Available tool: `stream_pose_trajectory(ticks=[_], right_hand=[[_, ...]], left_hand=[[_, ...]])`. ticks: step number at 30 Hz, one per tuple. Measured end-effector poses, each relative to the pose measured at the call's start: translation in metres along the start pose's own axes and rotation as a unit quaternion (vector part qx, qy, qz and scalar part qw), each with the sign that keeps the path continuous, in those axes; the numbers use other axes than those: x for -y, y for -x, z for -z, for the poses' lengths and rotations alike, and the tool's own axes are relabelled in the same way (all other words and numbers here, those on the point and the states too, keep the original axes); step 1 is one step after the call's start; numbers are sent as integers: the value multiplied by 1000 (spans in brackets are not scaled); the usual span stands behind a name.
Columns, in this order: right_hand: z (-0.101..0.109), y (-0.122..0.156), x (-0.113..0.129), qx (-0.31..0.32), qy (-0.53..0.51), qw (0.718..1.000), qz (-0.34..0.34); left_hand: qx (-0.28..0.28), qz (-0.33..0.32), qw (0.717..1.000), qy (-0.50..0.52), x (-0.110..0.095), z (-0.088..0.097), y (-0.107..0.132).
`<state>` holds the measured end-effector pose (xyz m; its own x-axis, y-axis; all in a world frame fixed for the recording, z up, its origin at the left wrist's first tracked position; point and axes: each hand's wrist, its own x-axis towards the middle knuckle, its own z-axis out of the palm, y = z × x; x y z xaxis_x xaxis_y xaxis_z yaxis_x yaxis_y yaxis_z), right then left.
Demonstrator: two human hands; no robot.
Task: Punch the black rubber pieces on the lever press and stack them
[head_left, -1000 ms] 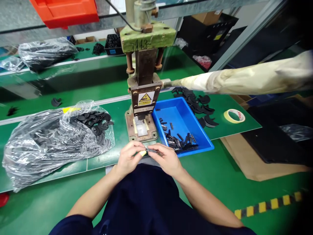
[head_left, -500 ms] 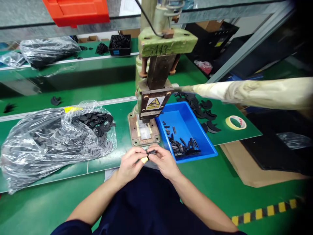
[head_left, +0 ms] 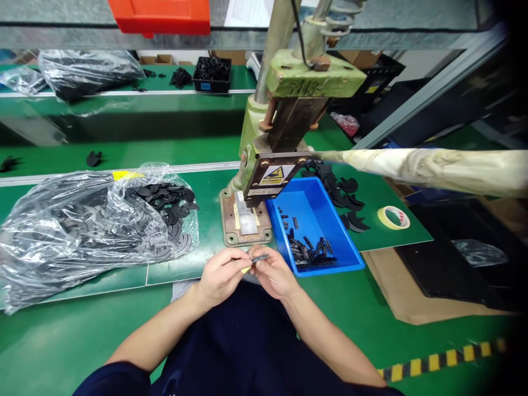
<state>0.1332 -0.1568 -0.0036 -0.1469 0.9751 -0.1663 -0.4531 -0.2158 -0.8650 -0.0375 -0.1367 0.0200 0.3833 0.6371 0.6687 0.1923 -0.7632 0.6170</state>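
In front of the press, my left hand (head_left: 220,276) and my right hand (head_left: 275,276) meet, fingers pinched together around a small, thin black plastic strip (head_left: 260,257). Its right end sticks out past my right fingertips, while the rest is partly hidden by fingers. A bit of yellow (head_left: 246,270) shows at my left fingertips; what it is I cannot make out. Just beyond my hands stands the green hand press (head_left: 256,129), its ram above a base plate (head_left: 226,220) with a pale metal fixture (head_left: 248,224). To the right, a blue bin (head_left: 348,250) holds several black strips.
A clear plastic bag (head_left: 78,225) of curved black pieces lies on the left. The press's wrapped lever (head_left: 412,165) reaches far right. More curved pieces (head_left: 350,186) and a tape roll (head_left: 394,218) lie beyond the bin. An orange-red bin (head_left: 160,16) hangs above.
The view has shifted, so the press appears farther right and more tilted. My hands stay together, and more of the black strip now shows, pointing right.
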Motion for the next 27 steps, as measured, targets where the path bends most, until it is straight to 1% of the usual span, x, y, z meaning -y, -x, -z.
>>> stream_pose_trajectory(ticks=[3, 8, 11, 13, 15, 18, 21, 23, 25, 27], right_hand=[[2, 1, -1, -3, 1, 1000, 14], [1, 2, -6, -19, 11, 999, 34], [0, 1, -7, -31, 24, 999, 34], [2, 1, -4, -45, 38, 998, 32], [6, 3, 5, -63, 52, 996, 37], [15, 11, 23, -64, 72, 994, 51], [23, 20, 41, -45, 89, 993, 71], [28, 24, 48, -37, 96, 991, 86], [33, 25, 52, -37, 103, 989, 98], [38, 25, 54, -44, 109, 987, 105]], left_hand=[[1, -13, 1000, -2, 2, 0, 2], [-2, -14, 1000, 10, 4, -4, 7], [4, -9, 1000, 13, 7, -3, 4], [8, 7, 1000, 5, 13, 0, -2], [6, 28, 999, -24, 26, 3, -11], [9, 50, 994, -94, 60, 4, -25], [36, 53, 987, -148, 98, -1, -38], [64, 52, 981, -176, 117, -6, -43], [95, 51, 975, -196, 130, -10, -46], [125, 44, 971, -201, 136, -11, -48]])
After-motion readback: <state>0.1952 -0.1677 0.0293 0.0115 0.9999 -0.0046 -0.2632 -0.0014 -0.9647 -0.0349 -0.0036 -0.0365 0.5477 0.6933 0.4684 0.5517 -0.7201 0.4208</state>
